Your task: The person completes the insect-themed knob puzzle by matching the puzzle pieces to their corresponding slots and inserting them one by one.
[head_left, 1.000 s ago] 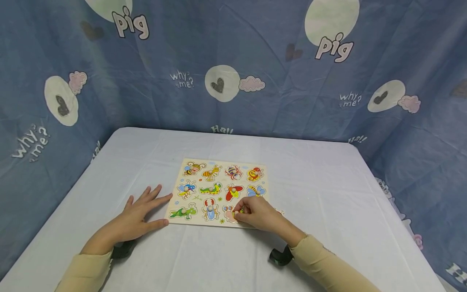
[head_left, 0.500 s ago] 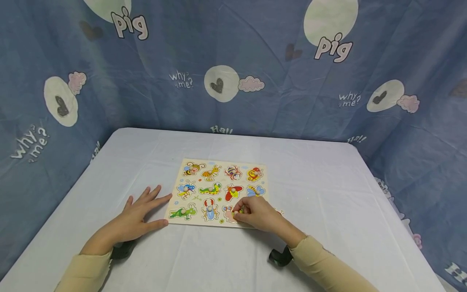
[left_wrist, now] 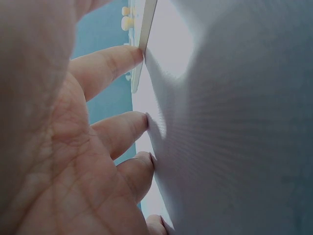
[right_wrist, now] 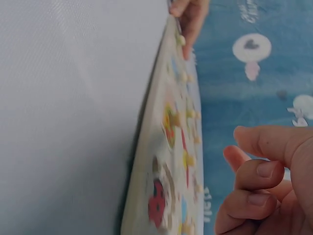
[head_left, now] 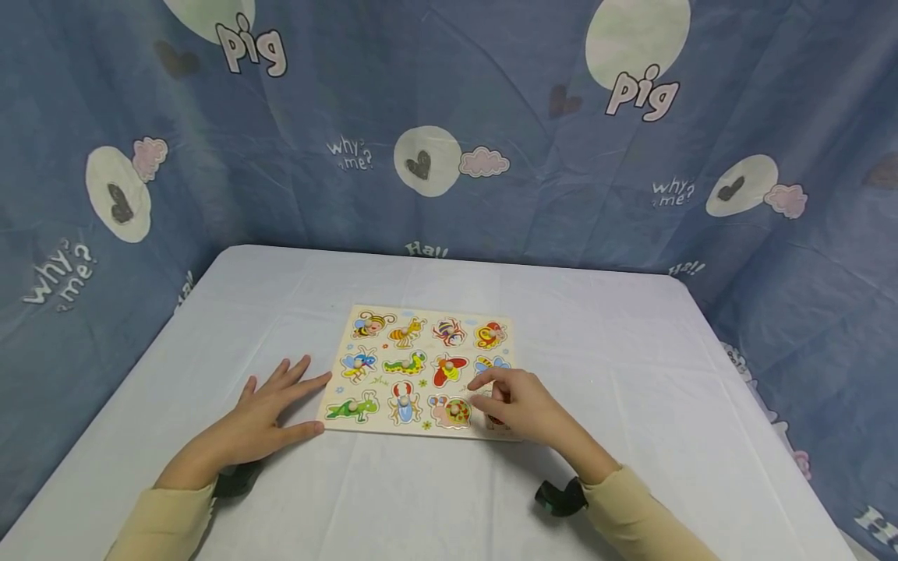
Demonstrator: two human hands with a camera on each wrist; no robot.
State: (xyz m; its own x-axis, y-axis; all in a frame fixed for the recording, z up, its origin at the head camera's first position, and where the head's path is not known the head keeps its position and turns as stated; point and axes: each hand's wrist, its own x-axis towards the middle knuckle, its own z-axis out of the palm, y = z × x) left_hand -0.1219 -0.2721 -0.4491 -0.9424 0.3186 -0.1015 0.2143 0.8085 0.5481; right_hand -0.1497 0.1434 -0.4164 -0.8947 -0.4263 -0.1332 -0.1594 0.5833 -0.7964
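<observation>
A wooden peg puzzle board (head_left: 435,433) with knobbed insect pieces lies on the table. My left hand (head_left: 263,421) rests flat beside its left edge, fingers spread; in the left wrist view a fingertip touches the board's side (left_wrist: 143,29). My right hand (head_left: 526,405) hovers over the board's lower right, thumb and index finger apart, nothing between them. Just left of its fingertips sits the snail piece (head_left: 450,411) in the bottom row; in the right wrist view it (right_wrist: 168,127) looks slightly tilted. A red ladybug picture (right_wrist: 156,203) shows in the corner, partly hidden by my hand in the head view.
A white cloth (head_left: 421,499) covers the table. Blue printed curtains (head_left: 449,210) hang behind and at both sides. Dark wrist-camera mounts (head_left: 561,497) sit under the wrists.
My right hand has let go of the snail piece's knob and moved a little right, its fingers parting. The snail now shows fully. The left hand has stayed in place.
</observation>
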